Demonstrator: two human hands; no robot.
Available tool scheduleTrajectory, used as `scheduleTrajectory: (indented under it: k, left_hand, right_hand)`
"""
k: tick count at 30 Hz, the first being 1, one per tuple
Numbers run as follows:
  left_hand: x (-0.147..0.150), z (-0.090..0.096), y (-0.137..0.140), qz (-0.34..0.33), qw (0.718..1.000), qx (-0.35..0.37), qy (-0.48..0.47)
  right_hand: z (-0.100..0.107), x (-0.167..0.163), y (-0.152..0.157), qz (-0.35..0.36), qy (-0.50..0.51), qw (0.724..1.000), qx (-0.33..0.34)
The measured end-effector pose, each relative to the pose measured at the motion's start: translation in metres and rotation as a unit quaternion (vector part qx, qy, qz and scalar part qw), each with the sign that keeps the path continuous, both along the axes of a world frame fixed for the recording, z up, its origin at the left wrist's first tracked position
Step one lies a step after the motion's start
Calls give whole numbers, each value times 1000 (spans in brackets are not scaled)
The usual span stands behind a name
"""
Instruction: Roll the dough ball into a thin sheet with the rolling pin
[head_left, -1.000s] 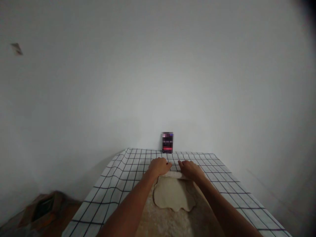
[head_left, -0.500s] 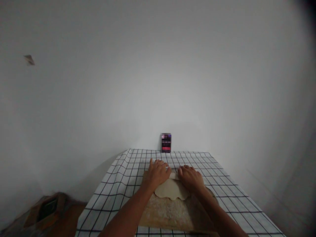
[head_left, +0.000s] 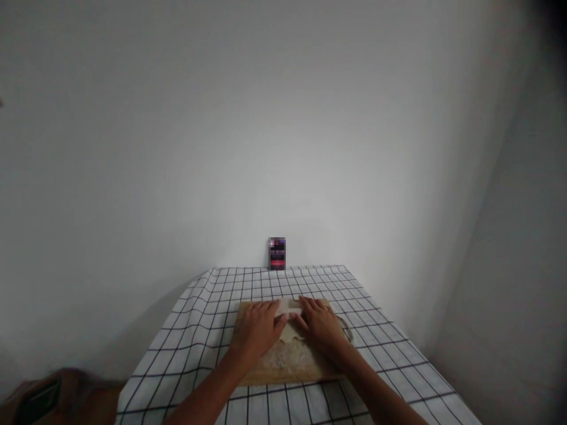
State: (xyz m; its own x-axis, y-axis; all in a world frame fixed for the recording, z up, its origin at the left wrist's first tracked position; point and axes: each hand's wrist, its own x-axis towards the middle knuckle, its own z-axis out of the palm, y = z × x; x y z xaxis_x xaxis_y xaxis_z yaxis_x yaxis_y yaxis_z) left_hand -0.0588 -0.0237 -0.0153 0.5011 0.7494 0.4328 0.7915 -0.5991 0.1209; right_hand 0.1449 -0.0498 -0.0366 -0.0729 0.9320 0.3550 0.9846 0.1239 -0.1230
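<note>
A thin sheet of pale dough (head_left: 291,334) lies on a floured wooden board (head_left: 287,367). Along its far part runs a whiter band (head_left: 290,306), either a rolled edge of the dough or something lying on it; I cannot tell which. My left hand (head_left: 260,323) is on the left side of the dough, fingers pointing away and thumb turned inward. From the right, my right hand (head_left: 319,321) grips the dough likewise. Both thumbs nearly meet at the near side of the band. My hands hide both ends of the dough.
A white cloth with dark grid lines (head_left: 186,354) covers the table. A phone-like dark object (head_left: 277,254), its face pixelated, stands against the wall at the back. The board has a loop handle (head_left: 348,329) at right. A brown object (head_left: 44,395) sits low at left.
My thumbs have come inward and nearly meet on the dough. Less of the sheet shows in front of my hands. The view has swung right, so everything sits further left.
</note>
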Motion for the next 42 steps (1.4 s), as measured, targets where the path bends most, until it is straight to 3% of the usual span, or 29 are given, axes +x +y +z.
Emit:
scheduleTrajectory:
  k: [6, 11, 15, 19, 21, 27, 34, 38, 42]
  left_hand:
    - [-22, -23, -9, -42, 997, 10, -62]
    - [-35, -40, 16, 15, 973, -36, -227]
    - [-16, -27, 23, 24, 981, -117, -154]
    - [14, -11, 11, -30, 990, -127, -57]
    - [21, -8, 6, -60, 990, -128, -8]
    - [-2, -11, 17, -146, 977, -123, 100]
    - [-2, -14, 11, -188, 961, 23, 201]
    - [-7, 1, 13, -236, 948, 2, 215]
    - [-10, 6, 22, -210, 963, -10, 171]
  right_hand:
    - [-3, 21, 0, 56, 135, 989, -6]
    - [-12, 58, 17, -42, 298, 953, 27]
    - [-22, 80, 22, -77, 425, 901, 46]
    - [-29, 88, 21, -75, 603, 793, 43]
    - [-32, 90, 21, -69, 645, 760, 41]
    - [-36, 93, 24, -50, 661, 748, 42]
    - [-38, 94, 25, -38, 670, 740, 48]
    - [-38, 93, 25, -33, 675, 735, 48]
    - [-38, 93, 24, -29, 683, 728, 43]
